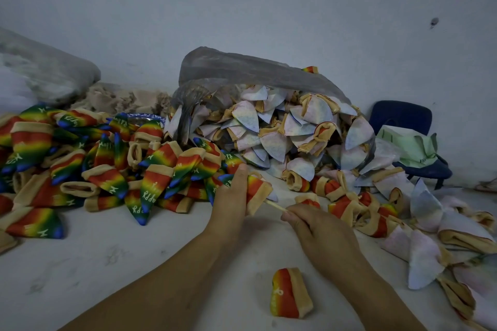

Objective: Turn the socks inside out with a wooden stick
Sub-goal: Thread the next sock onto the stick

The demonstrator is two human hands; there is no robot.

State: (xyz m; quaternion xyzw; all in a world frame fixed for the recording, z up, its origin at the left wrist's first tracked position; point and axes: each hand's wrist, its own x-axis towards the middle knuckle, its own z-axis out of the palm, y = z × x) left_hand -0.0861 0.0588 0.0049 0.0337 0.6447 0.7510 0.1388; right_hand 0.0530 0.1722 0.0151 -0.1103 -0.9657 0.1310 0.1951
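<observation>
Wooden stick entered the cuff of 1 rainbow sock.
The left hand gripped the sock with curled fingers, cuff facing the right hand, likely to brace it against the push. The right fingertips pinched the stick. Both forearms reached forward, between the rainbow pile and the plastic bag.

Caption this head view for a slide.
Left hand grips a rainbow sock; right hand holds a wooden stick at its cuff.

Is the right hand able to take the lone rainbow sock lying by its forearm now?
Likely yes for reach: the lone sock lies uncovered beside the forearm, but the right hand holds the wooden stick.
</observation>
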